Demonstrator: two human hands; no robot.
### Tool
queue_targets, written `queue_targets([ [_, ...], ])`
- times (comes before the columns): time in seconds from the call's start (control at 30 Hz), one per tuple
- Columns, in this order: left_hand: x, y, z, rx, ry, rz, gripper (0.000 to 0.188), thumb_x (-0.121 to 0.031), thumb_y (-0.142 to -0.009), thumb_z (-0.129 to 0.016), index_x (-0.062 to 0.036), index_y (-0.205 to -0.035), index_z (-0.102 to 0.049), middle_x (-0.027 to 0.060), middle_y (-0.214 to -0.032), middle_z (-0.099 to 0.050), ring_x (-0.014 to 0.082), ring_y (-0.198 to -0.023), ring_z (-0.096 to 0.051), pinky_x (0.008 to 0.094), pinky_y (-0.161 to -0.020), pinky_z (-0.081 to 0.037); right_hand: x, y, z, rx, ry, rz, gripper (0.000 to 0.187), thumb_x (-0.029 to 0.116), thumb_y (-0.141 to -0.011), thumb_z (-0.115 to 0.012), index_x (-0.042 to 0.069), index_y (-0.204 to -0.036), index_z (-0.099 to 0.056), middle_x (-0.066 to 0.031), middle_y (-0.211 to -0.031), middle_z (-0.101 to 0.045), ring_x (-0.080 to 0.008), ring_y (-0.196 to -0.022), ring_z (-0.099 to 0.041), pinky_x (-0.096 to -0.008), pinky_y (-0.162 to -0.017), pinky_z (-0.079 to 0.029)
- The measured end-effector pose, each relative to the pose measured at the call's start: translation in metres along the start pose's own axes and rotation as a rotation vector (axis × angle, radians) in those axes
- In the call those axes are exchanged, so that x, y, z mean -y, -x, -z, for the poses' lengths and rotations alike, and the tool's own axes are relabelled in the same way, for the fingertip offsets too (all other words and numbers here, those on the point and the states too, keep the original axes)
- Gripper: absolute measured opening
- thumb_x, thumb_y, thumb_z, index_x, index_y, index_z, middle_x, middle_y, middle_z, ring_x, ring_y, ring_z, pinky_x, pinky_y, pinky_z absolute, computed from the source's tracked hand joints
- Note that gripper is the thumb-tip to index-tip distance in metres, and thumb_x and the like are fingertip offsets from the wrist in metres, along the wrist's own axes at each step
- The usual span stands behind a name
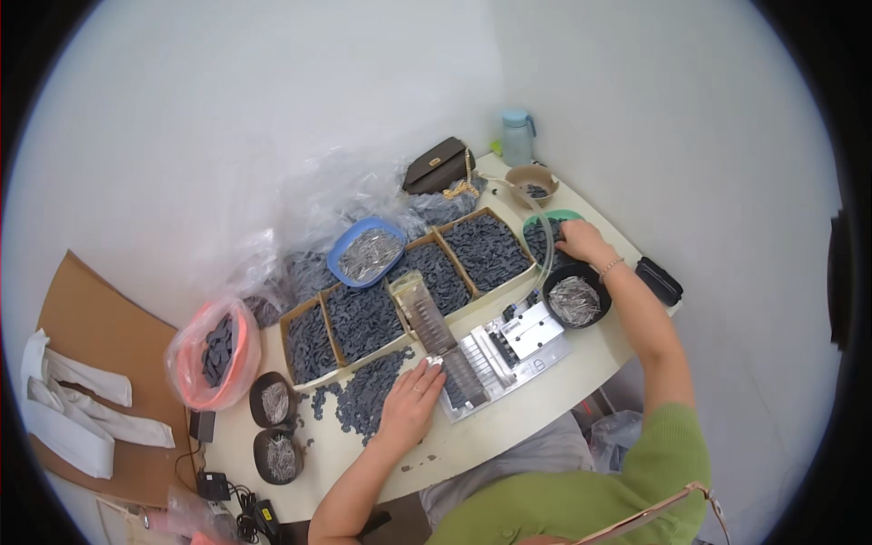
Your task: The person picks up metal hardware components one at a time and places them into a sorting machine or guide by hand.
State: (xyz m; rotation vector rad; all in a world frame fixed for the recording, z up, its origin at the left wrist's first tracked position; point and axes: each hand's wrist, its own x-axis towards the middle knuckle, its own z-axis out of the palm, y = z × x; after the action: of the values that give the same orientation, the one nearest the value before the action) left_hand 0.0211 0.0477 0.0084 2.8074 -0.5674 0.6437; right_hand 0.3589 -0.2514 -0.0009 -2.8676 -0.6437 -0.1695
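Observation:
My left hand (411, 404) lies with its fingers stretched out at the left edge of a silver metal fixture (509, 350), something small and white at a fingertip. Beside those fingers a tilted, clear slotted block (421, 309) meets a row of dark slots on the fixture. My right hand (586, 243) reaches into a green bowl (565, 215) of small dark grey pieces, its fingers bent together; what they pinch is hidden. Just below that wrist stands a black bowl (576, 298) of thin silver pins. Loose dark pieces (368, 391) are spread on the table left of my left hand.
A cardboard box (341, 371) with several compartments of dark pieces runs behind the fixture, a blue tray (363, 252) of pins on it. Two dark bowls (276, 454) and a bagged pink basin (213, 354) stand left. A clear tube (548, 250) arches near my right hand.

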Motion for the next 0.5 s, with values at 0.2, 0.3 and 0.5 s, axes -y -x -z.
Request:
queue_targets([
  [0.2,-0.009,0.023,0.050,-0.082,-0.052,0.191,0.033,-0.002,-0.072,-0.066,-0.0043,-0.104,-0.065,0.0124,-0.114,-0.063,0.0335,-0.115,-0.055,0.0453,-0.095,-0.044,-0.013,-0.004,0.010,-0.203,0.101,0.029,0.010,0.007,-0.075,-0.064,0.000,-0.080,-0.068,-0.0219,-0.085,-0.067,-0.0346,-0.081,-0.065,-0.0411,-0.073,-0.053],
  [0.3,0.010,0.073,0.086,-0.218,-0.230,0.469,0.033,-0.001,-0.072,-0.069,-0.0045,-0.104,-0.064,0.0128,-0.111,-0.063,0.0336,-0.114,-0.055,0.0458,-0.095,-0.043,0.055,0.029,0.062,-0.347,-0.564,0.142,0.009,0.007,-0.081,-0.062,0.001,-0.086,-0.067,-0.0165,-0.081,-0.068,-0.0305,-0.073,-0.065,-0.0372,-0.069,-0.052],
  [0.5,0.052,0.159,0.117,-0.226,-0.514,0.999,0.012,-0.005,-0.077,-0.064,-0.0014,-0.088,-0.062,0.0151,-0.089,-0.061,0.0351,-0.087,-0.057,0.0427,-0.077,-0.045,0.174,0.105,0.040,0.074,-0.619,0.754,0.008,0.010,-0.082,-0.062,0.006,-0.089,-0.062,-0.0109,-0.086,-0.061,-0.0313,-0.086,-0.060,-0.0405,-0.074,-0.049],
])
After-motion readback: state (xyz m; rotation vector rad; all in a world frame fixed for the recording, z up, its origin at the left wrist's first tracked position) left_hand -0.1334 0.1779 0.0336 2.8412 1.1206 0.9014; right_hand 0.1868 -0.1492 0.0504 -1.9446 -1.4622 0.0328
